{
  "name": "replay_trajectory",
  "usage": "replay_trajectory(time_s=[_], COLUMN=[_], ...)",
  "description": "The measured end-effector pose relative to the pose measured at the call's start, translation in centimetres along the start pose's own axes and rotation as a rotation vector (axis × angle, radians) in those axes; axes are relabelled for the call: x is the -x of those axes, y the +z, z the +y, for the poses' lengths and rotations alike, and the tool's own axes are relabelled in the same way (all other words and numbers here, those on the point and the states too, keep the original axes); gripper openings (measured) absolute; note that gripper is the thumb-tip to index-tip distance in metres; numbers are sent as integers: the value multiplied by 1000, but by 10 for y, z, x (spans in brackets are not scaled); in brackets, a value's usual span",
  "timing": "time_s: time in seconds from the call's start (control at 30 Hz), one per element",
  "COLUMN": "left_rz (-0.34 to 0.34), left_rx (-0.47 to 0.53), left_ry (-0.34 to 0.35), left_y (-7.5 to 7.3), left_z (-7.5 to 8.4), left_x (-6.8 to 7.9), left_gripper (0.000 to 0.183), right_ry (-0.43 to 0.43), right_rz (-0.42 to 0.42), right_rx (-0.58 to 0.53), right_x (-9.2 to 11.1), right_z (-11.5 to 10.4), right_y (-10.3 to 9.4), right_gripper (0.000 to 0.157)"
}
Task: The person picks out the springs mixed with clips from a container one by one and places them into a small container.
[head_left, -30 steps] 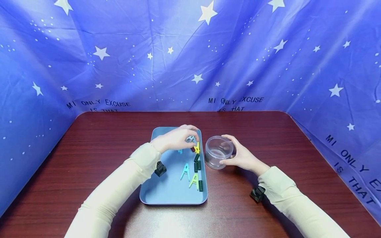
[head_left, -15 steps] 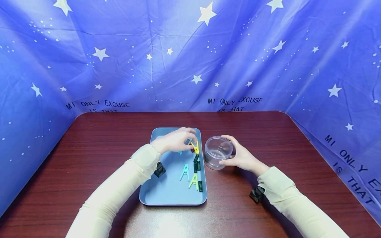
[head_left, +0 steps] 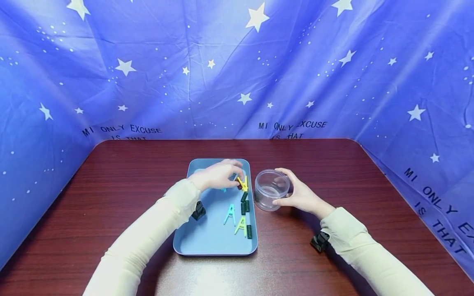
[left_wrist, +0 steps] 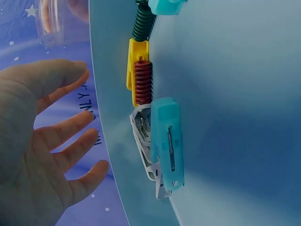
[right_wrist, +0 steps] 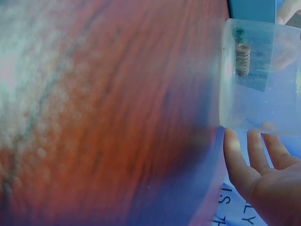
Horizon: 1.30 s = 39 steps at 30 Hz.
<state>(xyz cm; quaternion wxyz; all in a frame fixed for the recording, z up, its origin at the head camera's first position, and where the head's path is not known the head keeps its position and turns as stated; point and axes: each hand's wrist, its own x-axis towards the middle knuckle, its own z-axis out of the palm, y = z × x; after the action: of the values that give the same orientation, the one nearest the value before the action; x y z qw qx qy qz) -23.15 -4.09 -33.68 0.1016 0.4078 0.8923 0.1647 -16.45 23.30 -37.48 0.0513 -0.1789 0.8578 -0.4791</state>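
My left hand (head_left: pixel 218 175) hangs over the far right part of the tray (head_left: pixel 207 243), fingers loosely spread, nothing grasped that I can see; fingertips blurred in head view. Below them, along the tray's right wall: silver clip (left_wrist: pixel 142 125) with a teal clip (left_wrist: pixel 168 146) against its side, then, toward the tray's near end, a red spring (left_wrist: pixel 143 82) beside a yellow clip (left_wrist: pixel 131 70). All four have long axes running roughly along that wall, the silver one a bit slanted. Wrist view shows a gap between my fingers and these pieces. My left hand is clearly nearer to them; my right hand (head_left: pixel 301 196) is outside the tray's right wall, thumb and fingers curled round the clear jar (head_left: pixel 272 193). Jar is just beside the tray, mouth up; can't tell if they touch. Nearer end of tray: dark green springs (head_left: pixel 249 232), pale green clip (head_left: pixel 241 227), another teal clip (head_left: pixel 230 214).
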Motion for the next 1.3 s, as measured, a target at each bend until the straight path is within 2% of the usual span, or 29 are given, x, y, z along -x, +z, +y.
replay_trajectory(time_s=[0.43, 0.77, 1.3], left_rz=[-36, -39, -24], left_rx=[-82, -143, -159], left_ry=[5, -8, -28], left_y=[5, 8, 15], left_z=[-3, -3, -8], left_x=[-6, -9, -12], left_gripper=[13, 15, 12], right_ry=[-15, -15, -13], right_rz=[-5, -2, -7], right_rx=[-19, -28, -35], right_x=[-1, 1, 1], right_z=[3, 1, 0], right_y=[0, -1, -1], right_gripper=[87, 86, 85])
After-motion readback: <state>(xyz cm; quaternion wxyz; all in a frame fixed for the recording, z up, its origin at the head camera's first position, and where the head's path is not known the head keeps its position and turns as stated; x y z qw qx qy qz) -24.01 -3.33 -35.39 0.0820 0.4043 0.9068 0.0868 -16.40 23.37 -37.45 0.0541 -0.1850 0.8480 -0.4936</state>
